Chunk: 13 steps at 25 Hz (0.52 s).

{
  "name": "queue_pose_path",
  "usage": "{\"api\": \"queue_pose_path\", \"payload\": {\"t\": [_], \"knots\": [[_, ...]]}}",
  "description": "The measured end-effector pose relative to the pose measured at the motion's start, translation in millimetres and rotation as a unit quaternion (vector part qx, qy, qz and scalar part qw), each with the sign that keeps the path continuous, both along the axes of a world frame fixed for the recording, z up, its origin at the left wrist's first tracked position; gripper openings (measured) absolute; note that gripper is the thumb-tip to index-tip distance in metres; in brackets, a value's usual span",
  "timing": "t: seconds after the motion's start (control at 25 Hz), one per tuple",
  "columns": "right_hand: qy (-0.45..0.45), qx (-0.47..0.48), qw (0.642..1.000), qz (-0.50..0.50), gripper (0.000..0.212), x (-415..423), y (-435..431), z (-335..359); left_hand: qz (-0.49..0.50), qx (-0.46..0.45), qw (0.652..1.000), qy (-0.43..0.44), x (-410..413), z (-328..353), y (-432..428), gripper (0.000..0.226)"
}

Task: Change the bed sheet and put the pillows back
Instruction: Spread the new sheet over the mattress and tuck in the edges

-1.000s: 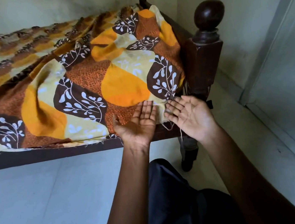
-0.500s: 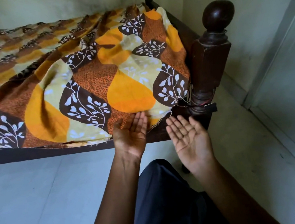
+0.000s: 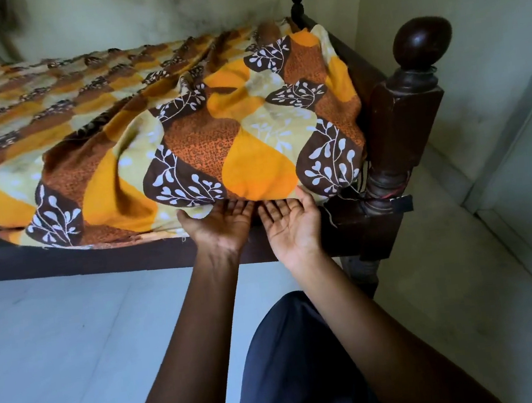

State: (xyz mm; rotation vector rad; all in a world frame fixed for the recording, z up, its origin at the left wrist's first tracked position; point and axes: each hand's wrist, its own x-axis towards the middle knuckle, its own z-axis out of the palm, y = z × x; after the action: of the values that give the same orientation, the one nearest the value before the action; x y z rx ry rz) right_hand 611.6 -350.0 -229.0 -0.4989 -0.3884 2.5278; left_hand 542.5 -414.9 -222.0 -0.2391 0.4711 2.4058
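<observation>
The bed sheet (image 3: 183,137) covers the mattress across the upper half of the frame. It is a soft woven cloth printed with rounded teardrop shapes in orange, speckled rust, pale yellow and dark brown, the brown ones carrying white leaf sprigs. It lies in loose wrinkles toward the centre and hangs over the near edge, where frayed threads trail from its hem.

At the centre of the frame both hands are turned palm up, side by side. The left hand (image 3: 221,227) has straight, spread fingers whose tips disappear beneath the sheet's hanging edge, thumb out to the left. The right hand (image 3: 291,225), just beside it, is likewise flat and unclenched, its fingertips under the same edge. Neither hand is curled round the cloth.

Below the sheet runs the dark wooden bed rail (image 3: 64,259), smooth and straight. At centre right it meets a turned bed post (image 3: 406,130), square in section and topped by a glossy egg-shaped knob (image 3: 421,43).

The pale floor (image 3: 59,360) fills the lower left. Dark blue trousers (image 3: 295,365) show at the bottom centre.
</observation>
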Motion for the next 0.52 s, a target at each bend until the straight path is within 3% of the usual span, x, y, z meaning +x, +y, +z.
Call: {"api": "queue_pose_path", "payload": {"t": [0.12, 0.28, 0.4, 0.52], "knots": [[0.010, -0.026, 1.000, -0.015, 0.034, -12, 9, 9, 0.014, 0.003, 1.000, 0.009, -4, 5, 10, 0.082], [-0.109, 0.032, 0.993, 0.035, 0.028, 15, -4, 5, -0.010, -0.145, 0.989, 0.038, 9, -2, -14, 0.052], [-0.122, 0.048, 0.989, 0.067, 0.030, 29, -25, -6, 0.069, -0.201, 0.977, 0.031, 19, -16, -58, 0.025], [-0.091, 0.076, 0.986, 0.119, 0.031, 14, -52, -7, 0.154, -0.205, 0.966, 0.029, 13, -19, -97, 0.024]]}}
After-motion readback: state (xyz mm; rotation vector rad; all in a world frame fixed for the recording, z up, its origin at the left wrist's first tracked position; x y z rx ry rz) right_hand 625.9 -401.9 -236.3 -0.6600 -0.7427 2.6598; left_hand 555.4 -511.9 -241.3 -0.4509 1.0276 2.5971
